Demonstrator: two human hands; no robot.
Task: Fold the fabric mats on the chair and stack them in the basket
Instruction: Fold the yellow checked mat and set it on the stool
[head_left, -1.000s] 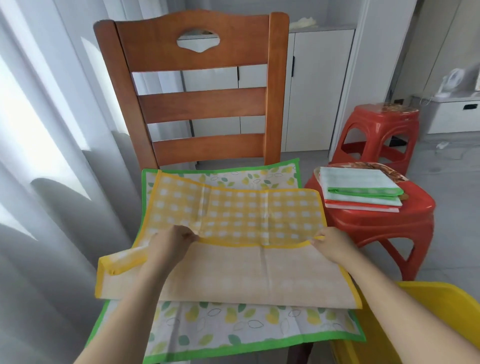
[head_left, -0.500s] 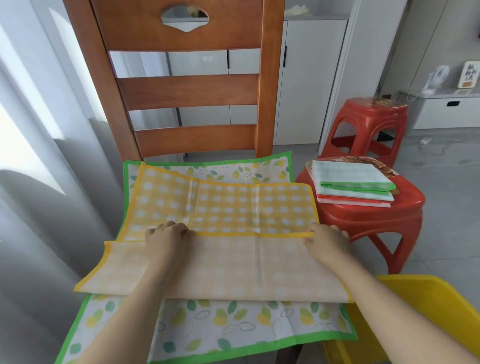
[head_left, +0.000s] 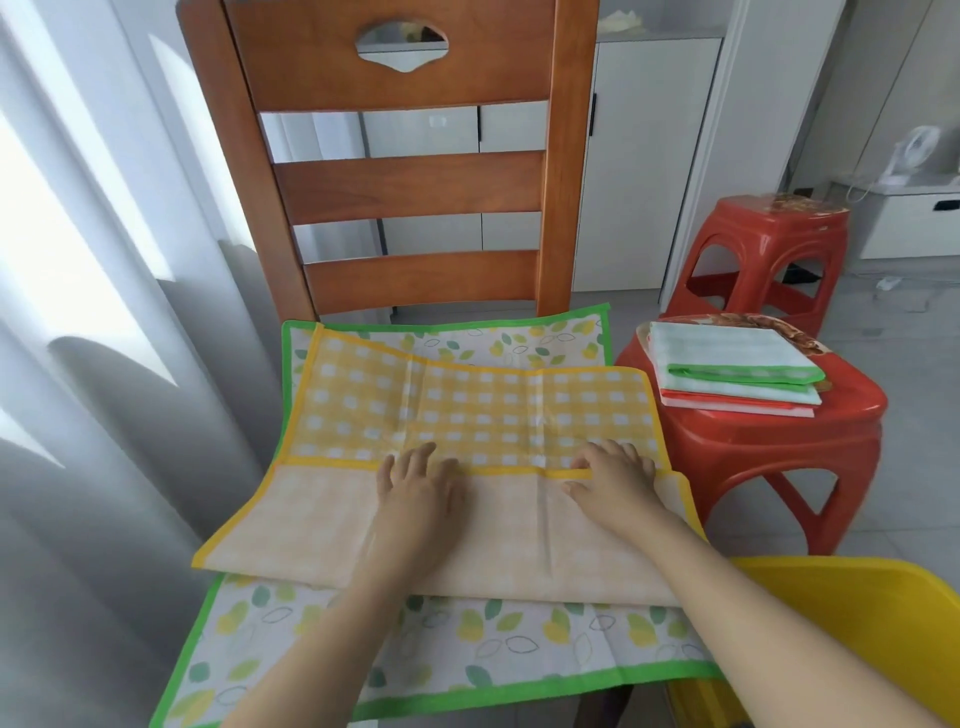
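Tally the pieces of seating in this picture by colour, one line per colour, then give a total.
Brown wooden chair: 1
Red plastic stools: 2, the near stool carrying folded mats and the far stool behind it
Total: 3
The yellow item at lower right is cut off by the frame edge, so it is not counted as seating.

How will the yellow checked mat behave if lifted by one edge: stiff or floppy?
Probably floppy: the yellow checked mat is already folded over on itself and shows creases. Likely light, since its near half lies thin under the left hand and right hand. It may slide on the leaf-print mat beneath it.
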